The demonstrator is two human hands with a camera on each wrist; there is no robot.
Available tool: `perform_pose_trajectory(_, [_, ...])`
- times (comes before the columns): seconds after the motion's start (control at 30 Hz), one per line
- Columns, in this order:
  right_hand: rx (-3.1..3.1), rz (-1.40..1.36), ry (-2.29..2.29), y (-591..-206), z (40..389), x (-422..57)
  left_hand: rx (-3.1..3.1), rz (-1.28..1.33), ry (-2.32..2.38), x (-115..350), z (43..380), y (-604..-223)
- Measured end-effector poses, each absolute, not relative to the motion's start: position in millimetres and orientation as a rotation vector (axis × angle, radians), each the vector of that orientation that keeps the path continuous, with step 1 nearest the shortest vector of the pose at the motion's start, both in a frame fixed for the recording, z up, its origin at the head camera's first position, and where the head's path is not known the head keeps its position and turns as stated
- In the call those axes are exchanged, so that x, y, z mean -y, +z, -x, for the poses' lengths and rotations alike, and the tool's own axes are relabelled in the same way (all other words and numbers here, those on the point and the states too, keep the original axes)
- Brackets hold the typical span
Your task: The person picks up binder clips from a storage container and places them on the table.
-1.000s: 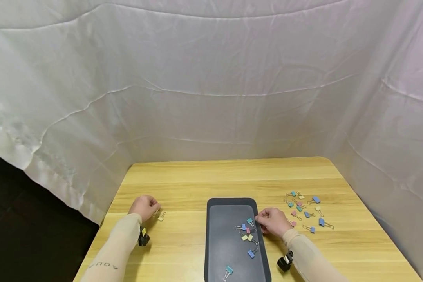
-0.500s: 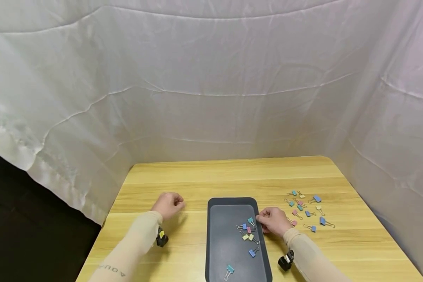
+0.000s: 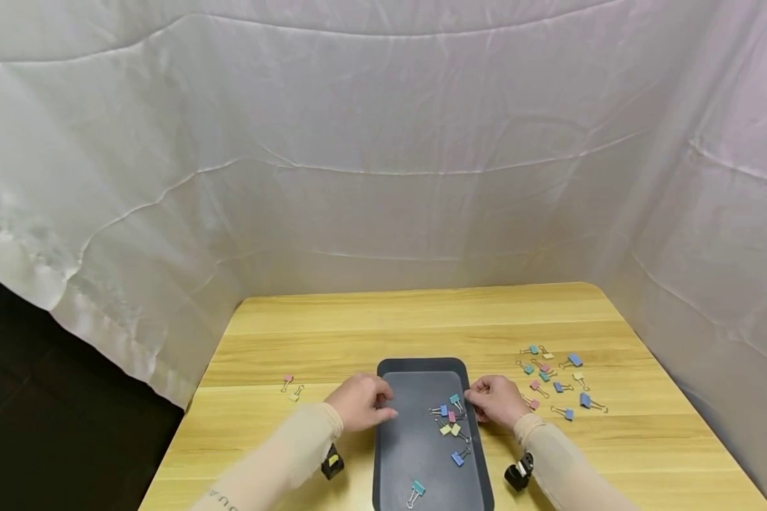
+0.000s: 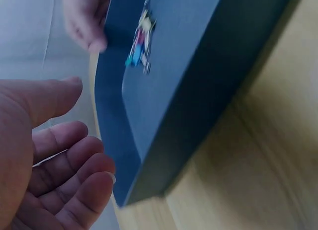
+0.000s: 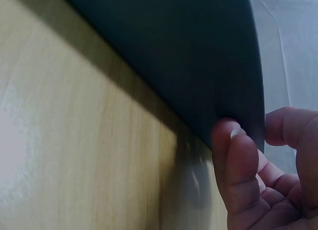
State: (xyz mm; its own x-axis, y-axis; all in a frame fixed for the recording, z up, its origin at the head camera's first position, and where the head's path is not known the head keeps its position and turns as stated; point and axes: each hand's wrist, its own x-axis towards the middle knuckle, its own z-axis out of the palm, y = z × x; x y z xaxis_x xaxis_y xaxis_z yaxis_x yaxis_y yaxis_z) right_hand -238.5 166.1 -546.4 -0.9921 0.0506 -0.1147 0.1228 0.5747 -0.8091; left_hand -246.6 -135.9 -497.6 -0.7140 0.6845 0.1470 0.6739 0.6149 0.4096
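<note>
A dark grey tray (image 3: 409,454) stands on the wooden table, with several binder clips (image 3: 450,416) lying mostly along its right side. At its right rim, my right hand (image 3: 497,403) pinches the wall; in the right wrist view, the thumb is on one side and curled fingers (image 5: 242,163) are on the other. My left hand (image 3: 361,403) hovers at the left rim, thumb and fingers apart. Nothing sits between them in the left wrist view, where the tray wall (image 4: 198,106) rises beside the fingertips.
Several more binder clips (image 3: 559,387) are scattered on the table right of the tray. To the left lie a pink clip (image 3: 287,381) and a yellow clip (image 3: 297,394). A pale curtain (image 3: 383,177) hangs behind and beside the table (image 3: 332,333).
My left hand has moved right from beside the clips on the left to the tray's left rim, its thumb and fingers spreading. The right hand has stayed on the rim.
</note>
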Motion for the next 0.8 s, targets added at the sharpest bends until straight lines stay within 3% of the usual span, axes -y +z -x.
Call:
perform_pose_trajectory(0.37, [-2.724, -0.146, -1.397, -543.9, 238.0, -165.0, -2.689, -1.372, 0.383, 105.7, 221.5, -505.1])
perform_pose_trajectory(0.8, [-2.730, -0.140, -1.396, -543.2, 237.5, -164.9, -2.621, -1.371, 0.160, 89.7, 192.6, -519.6])
